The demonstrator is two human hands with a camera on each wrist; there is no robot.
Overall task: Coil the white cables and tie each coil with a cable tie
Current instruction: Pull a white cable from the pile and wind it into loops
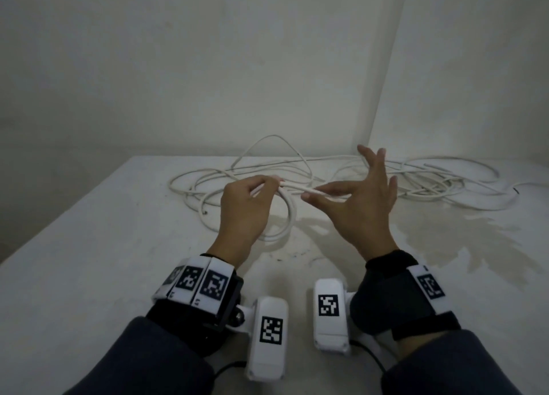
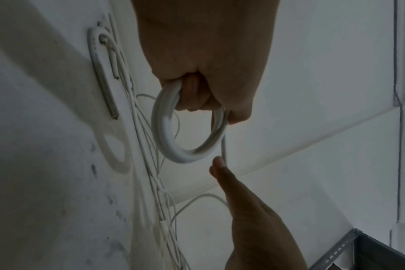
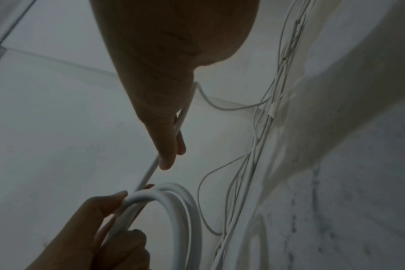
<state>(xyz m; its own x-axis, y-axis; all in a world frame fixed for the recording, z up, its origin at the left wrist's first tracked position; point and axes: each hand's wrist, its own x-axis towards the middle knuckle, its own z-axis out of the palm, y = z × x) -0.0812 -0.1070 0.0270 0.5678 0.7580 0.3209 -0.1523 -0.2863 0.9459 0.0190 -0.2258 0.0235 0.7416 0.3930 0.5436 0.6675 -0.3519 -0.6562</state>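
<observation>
Above the white table (image 1: 89, 246), near its middle:

- Left hand (image 1: 243, 207): fingers curled, gripping the top of a small coil (image 1: 285, 216) of white cable. Several turns stacked together, hanging below the fist as a ring, lower edge close to the table surface; contact with the table not discernible.
- Left wrist view: coil (image 2: 173, 138) passing through the closed fingers (image 2: 197, 98), ring upright beneath them.
- Right hand (image 1: 356, 198): mostly spread. Thumb and forefinger pinching a straight run of cable (image 1: 300, 188) just right of the coil; remaining three fingers extended upward and apart.
- Right wrist view: cable (image 3: 148, 173) running from the pinch down to the coil (image 3: 173, 201) held by the left hand (image 3: 99, 228).
- Hands close together, not touching, joined by the short taut run.

Behind the hands, toward the far edge of the table: loose pile of cable (image 1: 416, 186) in wide tangled loops, spread from left of centre to the right edge, one loop arching up against the wall (image 1: 208, 67).

On both wrists: dark straps with white marker blocks (image 1: 193, 281).
</observation>
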